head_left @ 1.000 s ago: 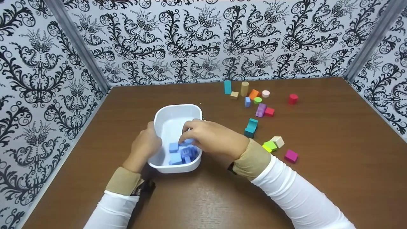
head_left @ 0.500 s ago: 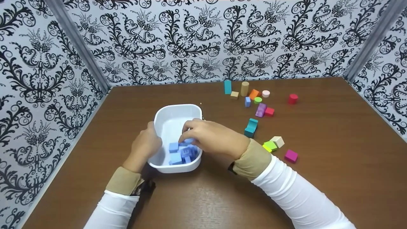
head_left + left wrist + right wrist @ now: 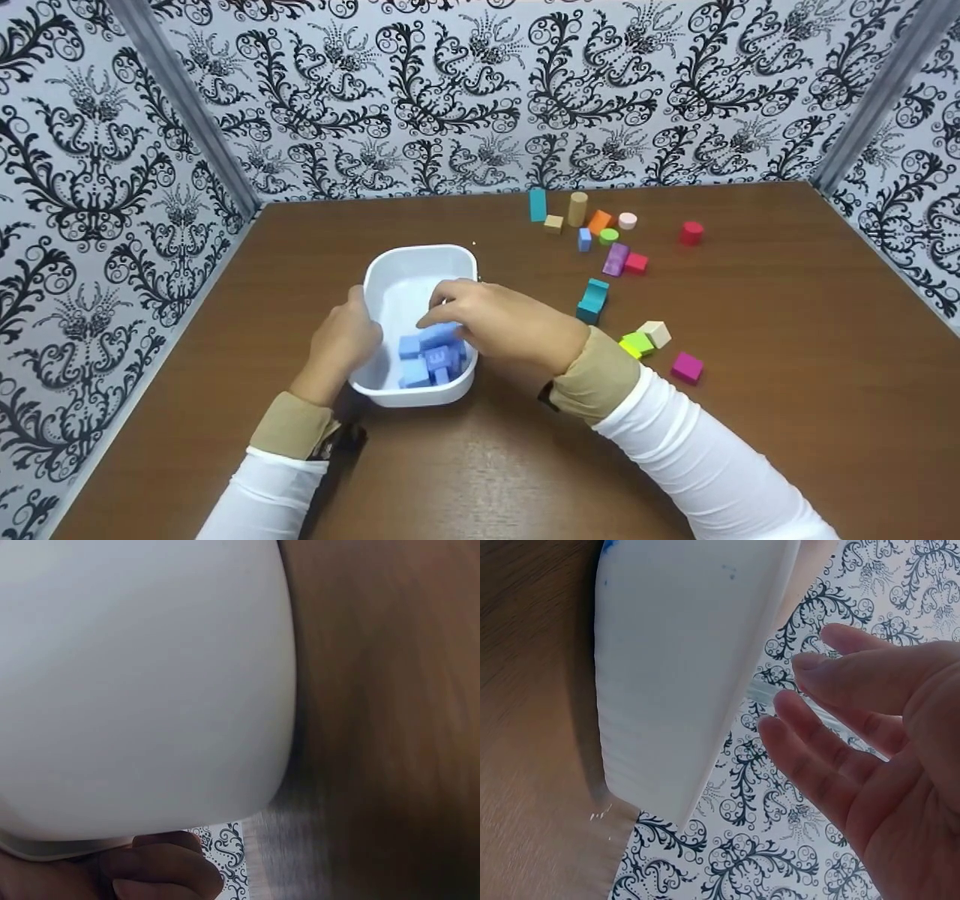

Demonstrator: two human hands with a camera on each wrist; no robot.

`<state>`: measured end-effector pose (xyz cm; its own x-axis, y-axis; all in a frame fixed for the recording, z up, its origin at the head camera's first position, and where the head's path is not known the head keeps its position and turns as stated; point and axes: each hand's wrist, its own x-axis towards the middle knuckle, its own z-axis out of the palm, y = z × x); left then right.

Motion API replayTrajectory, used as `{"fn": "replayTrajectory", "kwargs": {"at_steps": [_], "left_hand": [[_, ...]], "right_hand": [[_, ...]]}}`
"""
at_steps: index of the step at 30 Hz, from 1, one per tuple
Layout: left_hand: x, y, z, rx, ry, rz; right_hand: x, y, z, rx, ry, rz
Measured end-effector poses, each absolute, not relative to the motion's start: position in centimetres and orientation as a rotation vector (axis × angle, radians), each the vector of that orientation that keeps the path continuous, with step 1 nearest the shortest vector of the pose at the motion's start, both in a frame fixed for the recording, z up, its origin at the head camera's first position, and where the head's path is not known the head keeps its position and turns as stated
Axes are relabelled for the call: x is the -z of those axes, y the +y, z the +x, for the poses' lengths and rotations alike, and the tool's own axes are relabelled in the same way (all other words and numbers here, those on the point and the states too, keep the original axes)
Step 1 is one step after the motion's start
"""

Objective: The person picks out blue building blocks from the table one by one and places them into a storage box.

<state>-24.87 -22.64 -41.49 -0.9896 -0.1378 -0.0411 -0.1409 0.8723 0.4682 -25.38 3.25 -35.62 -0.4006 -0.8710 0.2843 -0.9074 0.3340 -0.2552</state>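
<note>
A white plastic tub (image 3: pixel 397 289) stands on the table, several blue blocks (image 3: pixel 437 360) heaped at its near end. My left hand (image 3: pixel 343 335) grips the tub's left rim; in the left wrist view its curled fingers (image 3: pixel 161 868) show below the tub's wall (image 3: pixel 150 690). Over the tub's right side reaches my right hand (image 3: pixel 502 322), fingertips just above a long blue block (image 3: pixel 439 335) on top of the heap. In the right wrist view that hand (image 3: pixel 877 742) has thumb and fingers apart with nothing between them, beside the tub's outer wall (image 3: pixel 682 652).
Loose blocks lie right of the tub: a teal pair (image 3: pixel 592 301), lime (image 3: pixel 639 343), cream (image 3: pixel 655 334) and magenta (image 3: pixel 687 367). Farther back are a purple block (image 3: pixel 616 259), a red cylinder (image 3: pixel 691 233) and a tan cylinder (image 3: pixel 577 209). Patterned walls (image 3: pixel 480 97) edge the table.
My right fingers have loosened and risen slightly off the long blue block, which now shows more fully on the heap. The left hand and tub stay in place.
</note>
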Motion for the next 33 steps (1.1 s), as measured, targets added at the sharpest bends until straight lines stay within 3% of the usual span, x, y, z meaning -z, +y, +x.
{"fn": "replayTrajectory", "kwargs": {"at_steps": [19,33], "left_hand": [[41.5,-22.7,-25.0,-0.750,3.027,-0.235],[41.5,-22.8,-25.0,-0.736,3.030,-0.235]], "right_hand": [[35.2,3.6,-26.0,-0.541,-2.465,1.667],[32.8,9.2,-30.8,-0.729,-2.506,1.366]]}}
